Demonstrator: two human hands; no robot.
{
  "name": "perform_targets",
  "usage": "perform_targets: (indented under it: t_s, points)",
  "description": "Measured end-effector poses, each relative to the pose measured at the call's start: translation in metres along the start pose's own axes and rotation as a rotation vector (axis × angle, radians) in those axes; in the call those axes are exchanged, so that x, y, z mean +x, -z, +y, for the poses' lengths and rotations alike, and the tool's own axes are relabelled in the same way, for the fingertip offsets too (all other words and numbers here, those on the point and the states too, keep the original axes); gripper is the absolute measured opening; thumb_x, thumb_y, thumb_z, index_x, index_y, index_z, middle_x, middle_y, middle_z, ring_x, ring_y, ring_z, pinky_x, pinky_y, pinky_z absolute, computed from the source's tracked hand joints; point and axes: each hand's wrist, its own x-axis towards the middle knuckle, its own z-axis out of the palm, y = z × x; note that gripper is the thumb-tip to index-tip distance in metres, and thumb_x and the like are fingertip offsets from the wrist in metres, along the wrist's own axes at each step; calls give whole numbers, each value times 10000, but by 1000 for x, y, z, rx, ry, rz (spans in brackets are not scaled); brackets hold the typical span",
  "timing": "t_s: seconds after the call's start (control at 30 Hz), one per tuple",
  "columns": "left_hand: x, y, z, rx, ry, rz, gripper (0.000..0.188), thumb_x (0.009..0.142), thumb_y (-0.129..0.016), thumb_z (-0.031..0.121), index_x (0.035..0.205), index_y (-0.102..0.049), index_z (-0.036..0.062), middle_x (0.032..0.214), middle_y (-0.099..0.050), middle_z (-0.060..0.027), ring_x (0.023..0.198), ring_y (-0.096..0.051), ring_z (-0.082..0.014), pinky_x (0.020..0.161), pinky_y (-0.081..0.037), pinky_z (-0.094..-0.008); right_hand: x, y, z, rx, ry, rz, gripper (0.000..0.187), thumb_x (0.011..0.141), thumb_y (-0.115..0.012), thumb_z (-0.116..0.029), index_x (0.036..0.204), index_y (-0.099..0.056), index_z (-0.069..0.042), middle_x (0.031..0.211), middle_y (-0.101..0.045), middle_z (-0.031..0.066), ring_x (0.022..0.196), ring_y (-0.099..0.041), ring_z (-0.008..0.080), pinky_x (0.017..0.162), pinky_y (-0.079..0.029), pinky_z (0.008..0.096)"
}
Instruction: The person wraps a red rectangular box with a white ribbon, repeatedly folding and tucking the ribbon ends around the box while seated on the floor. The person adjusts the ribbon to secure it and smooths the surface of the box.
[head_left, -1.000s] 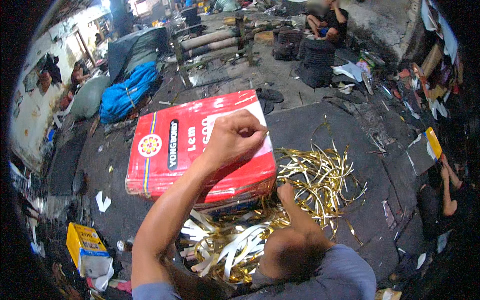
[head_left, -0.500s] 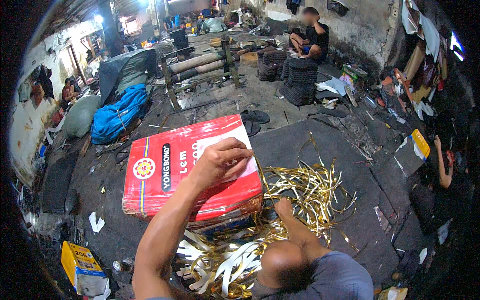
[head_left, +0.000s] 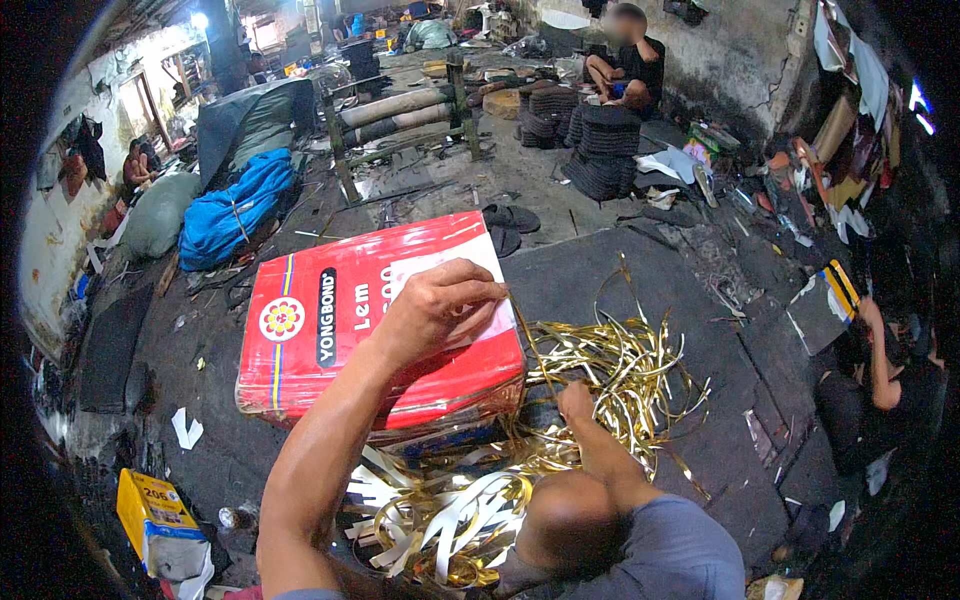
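A red, plastic-wrapped carton (head_left: 300,375) stands in front of me. Over its right side, my left hand (head_left: 440,305) has thumb and fingers pinched together at the top edge. From that pinch a narrow gold strip (head_left: 531,335) runs down past the carton's right side to my right hand (head_left: 576,402), which is closed on it lower down. Around and beyond the right hand lies a tangled heap of gold strips (head_left: 640,380). More strips with white backs (head_left: 480,520) are bunched below the carton, near my right arm. My fingers partly hide the strip's upper end.
At right, another person's hand (head_left: 871,318) is by a yellow-edged carton piece (head_left: 825,310). A yellow box (head_left: 160,515) sits at lower left. Farther off are dark sandals (head_left: 512,218), a blue bundle (head_left: 235,210), stacked black pieces (head_left: 603,150) and a seated person (head_left: 640,70).
The view has shifted slightly, moving the carton up in the picture. My right hand is a little farther from the carton's side. The other person's hand at right has lowered to the carton piece.
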Motion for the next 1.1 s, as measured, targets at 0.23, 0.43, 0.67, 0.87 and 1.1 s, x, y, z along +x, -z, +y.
perform_targets:
  t_s: [0.23,0.43,0.67,0.87,1.1]
  points:
    - [-7,4,6,91,53,-70,269,852,-747,54,1118,-787,67,1079,-750,-109,1007,-713,-288,867,-590,-390,8,-11,10,-74,46,38,289,931,-661,-219,1010,-745,46,1073,-750,270,1009,-748,411,861,-617,506]
    - [-3,7,13,263,3,-171,531,863,-709,408,1337,-729,169,1492,-624,-66,1407,-491,-384,1171,-390,-515,31,-33,59,-109,10,285,224,920,-605,-165,980,-725,14,970,-759,264,888,-767,419,791,-630,508]
    - [-6,8,17,310,113,-255,589,924,-682,527,1410,-668,195,1585,-526,-68,1492,-405,-388,1227,-348,-521,12,-31,32,-219,81,87,313,916,-614,-178,1137,-657,39,984,-744,293,873,-764,412,739,-626,493]
    - [-8,-6,20,502,34,-159,504,972,-630,467,1349,-685,136,1567,-532,-110,1424,-483,-368,1167,-418,-486,15,-23,62,-111,327,112,390,996,-520,-313,1030,-726,16,1005,-715,290,946,-701,476,859,-558,554]
    - [-83,-91,101,196,-218,23,367,725,-777,202,1053,-697,61,940,-627,-80,781,-659,-226,600,-541,-350,10,172,61,456,-77,906,377,1028,-629,-347,1118,-661,17,976,-731,207,854,-682,326,779,-521,457]
